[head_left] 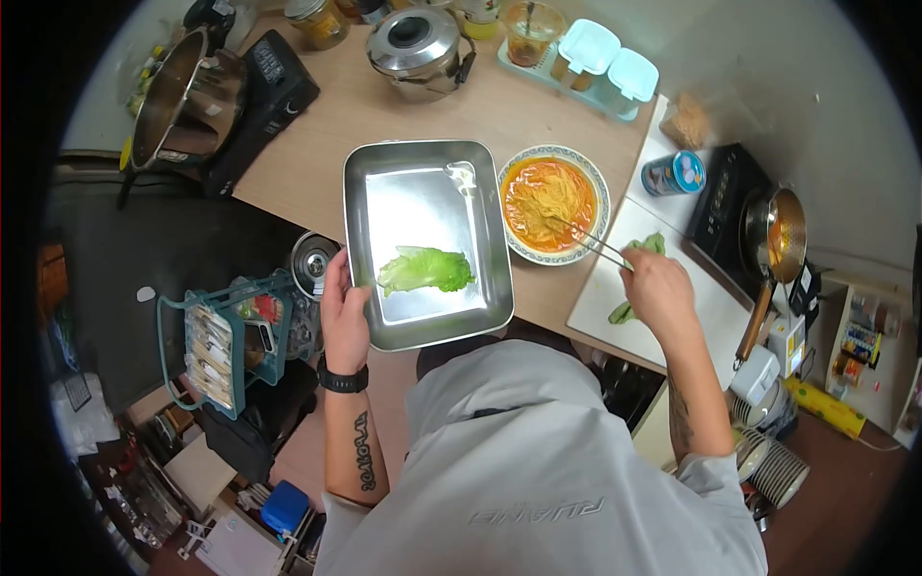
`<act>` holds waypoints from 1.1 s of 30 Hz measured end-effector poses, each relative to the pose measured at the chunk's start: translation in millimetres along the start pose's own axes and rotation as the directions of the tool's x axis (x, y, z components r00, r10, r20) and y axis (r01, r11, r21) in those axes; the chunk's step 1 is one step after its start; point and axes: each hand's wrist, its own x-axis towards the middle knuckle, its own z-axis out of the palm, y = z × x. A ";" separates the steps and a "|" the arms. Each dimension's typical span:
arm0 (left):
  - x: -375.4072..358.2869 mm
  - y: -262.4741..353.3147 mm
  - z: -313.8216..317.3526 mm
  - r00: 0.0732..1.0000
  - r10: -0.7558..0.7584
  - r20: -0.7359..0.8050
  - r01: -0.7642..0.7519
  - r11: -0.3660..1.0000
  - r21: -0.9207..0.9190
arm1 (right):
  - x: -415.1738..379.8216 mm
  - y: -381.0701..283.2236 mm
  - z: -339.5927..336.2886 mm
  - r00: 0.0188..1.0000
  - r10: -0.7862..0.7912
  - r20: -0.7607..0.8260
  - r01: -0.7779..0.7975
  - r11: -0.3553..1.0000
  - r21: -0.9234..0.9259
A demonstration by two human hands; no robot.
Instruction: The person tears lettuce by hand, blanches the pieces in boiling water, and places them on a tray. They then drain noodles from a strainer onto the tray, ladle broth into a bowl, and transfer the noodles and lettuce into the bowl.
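Observation:
My left hand (344, 312) grips the left edge of a rectangular metal tray (413, 206), fingers wrapped at its rim. A green lettuce leaf (425, 270) lies in the tray's lower half. Right beside the tray is a patterned bowl (602, 182) of orange-red soup with yellowish noodles (547, 197). My right hand (659, 288) is closed on thin metal chopsticks (594, 240), whose tips are in the noodles. Behind that hand, pieces of green leaf (622, 313) lie on the white board (605, 288), partly hidden.
A lidded pot (420, 53) and light-blue-lidded containers (588, 46) stand at the back. At right are a blue can (686, 174), a black cooktop (727, 206) and a pan (788, 235). A large pot (213, 91) is at the left, above a teal rack (230, 360).

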 end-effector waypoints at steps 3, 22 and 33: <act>-4.0 4.7 1.1 1.000 -0.030 -0.004 0.030 0.999 -0.023 | -2.1 1.7 -16.0 0.998 0.056 0.021 -0.056 0.998 0.025; -2.8 -4.8 6.0 0.998 -0.055 0.035 0.057 0.997 -0.056 | -9.4 15.1 9.8 0.986 0.164 -0.040 -0.160 0.983 0.087; 3.2 -2.4 5.5 0.998 -0.024 0.054 0.024 1.000 -0.007 | -32.9 1.8 -1.0 0.990 0.143 -0.007 -0.142 0.987 0.077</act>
